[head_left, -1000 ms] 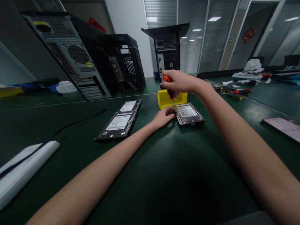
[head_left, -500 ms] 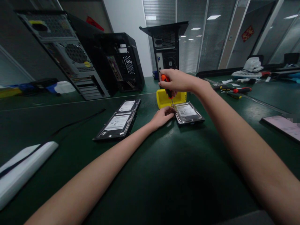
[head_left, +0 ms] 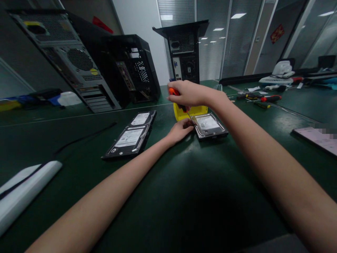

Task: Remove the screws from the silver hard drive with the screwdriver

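Note:
My right hand (head_left: 188,93) is wrapped round the orange-and-black handle of a screwdriver (head_left: 174,92). The screwdriver tilts, its thin shaft running down to the left edge of a hard drive (head_left: 207,123) that lies label up. At that same edge my left hand (head_left: 180,130) rests low on the table, fingers bent and pressed against the drive's side near the screwdriver tip; the exact contact is partly hidden. Just behind the drive stands a yellow plastic container (head_left: 180,113), partly covered by my right hand.
Two more hard drives (head_left: 130,137) lie end to end on the green table (head_left: 168,196) at left. Computer cases (head_left: 79,63) stand behind. Several hand tools (head_left: 263,99) are at the right back, a phone (head_left: 317,138) nearer. A white object (head_left: 31,186) with a dark cord is at far left.
My right hand has moved left and slightly down, so the screwdriver leans more to the left, its tip still at the drive's edge. My left hand stays beside the drive. The view has shifted slightly.

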